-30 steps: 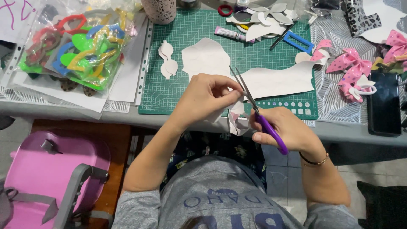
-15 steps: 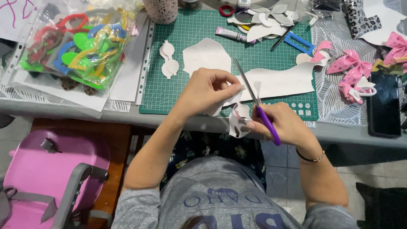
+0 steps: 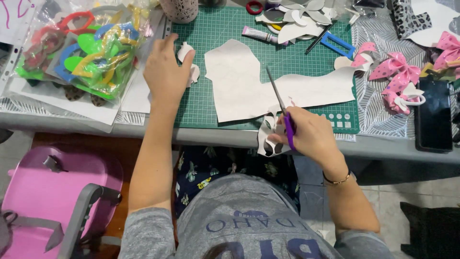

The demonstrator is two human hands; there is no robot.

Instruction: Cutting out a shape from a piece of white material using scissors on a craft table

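Note:
My right hand (image 3: 309,134) grips purple-handled scissors (image 3: 282,112) at the table's near edge, blades pointing up over a large white sheet (image 3: 239,81) with cut-out edges. A curled white offcut (image 3: 266,139) hangs by the same hand's fingers. My left hand (image 3: 165,67) reaches to the left side of the green cutting mat (image 3: 220,29), its fingers resting on small white cut-out shapes (image 3: 188,57) that it partly covers.
A clear bag of coloured foam shapes (image 3: 81,52) lies at the left. Pink bows (image 3: 400,72), a black phone (image 3: 433,120), a blue frame (image 3: 338,44), a glue tube (image 3: 258,34) and white cut pieces (image 3: 297,21) sit around the mat. A pink chair (image 3: 48,192) stands below left.
My left hand has let go near the scissors and moved up and left onto the small white cut-outs. My right hand still holds the scissors, with the offcut hanging beside it.

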